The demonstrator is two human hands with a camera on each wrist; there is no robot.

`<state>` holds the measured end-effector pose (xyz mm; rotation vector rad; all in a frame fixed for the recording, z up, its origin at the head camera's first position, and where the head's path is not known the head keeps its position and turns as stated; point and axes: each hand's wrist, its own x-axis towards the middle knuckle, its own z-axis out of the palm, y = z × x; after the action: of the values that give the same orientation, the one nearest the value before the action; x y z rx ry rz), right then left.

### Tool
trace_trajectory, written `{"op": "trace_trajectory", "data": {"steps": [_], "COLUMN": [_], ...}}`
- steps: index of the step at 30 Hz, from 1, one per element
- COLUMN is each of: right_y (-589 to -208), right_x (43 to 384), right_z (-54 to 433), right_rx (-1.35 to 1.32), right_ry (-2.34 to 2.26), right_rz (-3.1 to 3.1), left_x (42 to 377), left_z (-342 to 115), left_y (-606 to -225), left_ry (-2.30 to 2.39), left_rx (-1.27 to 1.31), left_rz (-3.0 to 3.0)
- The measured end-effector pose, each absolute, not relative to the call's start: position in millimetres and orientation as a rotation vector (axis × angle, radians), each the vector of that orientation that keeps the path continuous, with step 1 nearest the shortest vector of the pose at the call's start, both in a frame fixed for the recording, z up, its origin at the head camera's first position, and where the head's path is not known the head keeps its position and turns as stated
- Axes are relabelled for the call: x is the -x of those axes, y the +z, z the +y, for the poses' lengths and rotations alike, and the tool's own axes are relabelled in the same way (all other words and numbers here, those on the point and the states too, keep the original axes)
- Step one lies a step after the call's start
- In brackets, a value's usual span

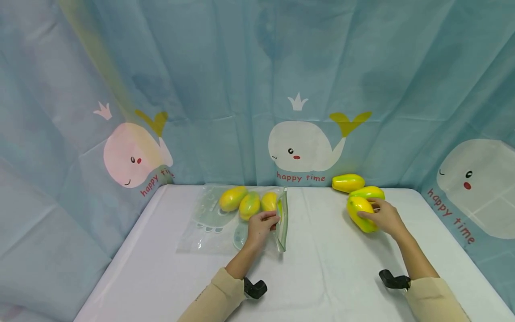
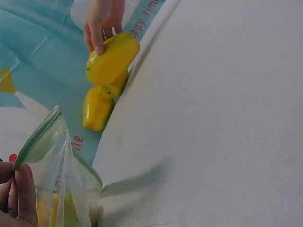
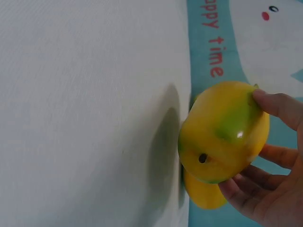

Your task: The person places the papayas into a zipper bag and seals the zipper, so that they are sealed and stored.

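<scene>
My left hand (image 1: 260,229) pinches the green-edged opening of a clear zip bag (image 1: 217,243) that lies on the table with several yellow-green fruits (image 1: 249,205) inside. In the left wrist view, the bag's rim (image 2: 38,135) is lifted between thumb and fingers and its mouth gapes. On the right side, my right hand (image 1: 384,217) grips a yellow papaya (image 1: 360,214) with a green tinge, thumb on one side and fingers on the other. The right wrist view shows this papaya (image 3: 222,135) raised above its shadow. Two more papayas, one yellow (image 1: 348,183) and one greener (image 1: 368,192), lie behind it.
A white cloth (image 1: 322,277) covers the table. Blue curtains (image 1: 225,89) with whale prints hang along the back and both sides, right behind the papayas. Black wrist mounts (image 1: 255,289) sit at both beige cuffs.
</scene>
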<state>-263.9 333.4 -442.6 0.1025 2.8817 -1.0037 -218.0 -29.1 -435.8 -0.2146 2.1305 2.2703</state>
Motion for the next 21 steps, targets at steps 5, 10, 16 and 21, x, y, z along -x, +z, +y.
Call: {"op": "trace_trajectory", "data": {"steps": [5, 10, 16, 21], "right_y": [-442.9, -441.8, -439.1, -440.1], "right_x": [268.5, 273.1, 279.2, 284.4], "right_z": [320.8, 305.8, 283.9, 268.8], "right_rx": [-0.083, -0.045, -0.038, -0.035], "right_ry": [-1.047, -1.089, -1.150, -1.179], "right_rz": [2.850, 2.839, 2.809, 2.788], "left_x": [218.5, 217.8, 224.2, 236.3], "left_z": [-29.1, -28.6, -28.6, -27.4], "left_y": [-436.6, -434.8, -444.1, -464.0], "left_ry": [2.274, 2.287, 2.294, 2.316], "left_rx": [0.219, 0.221, 0.231, 0.244], "left_rz": [2.124, 2.115, 2.106, 2.096]}}
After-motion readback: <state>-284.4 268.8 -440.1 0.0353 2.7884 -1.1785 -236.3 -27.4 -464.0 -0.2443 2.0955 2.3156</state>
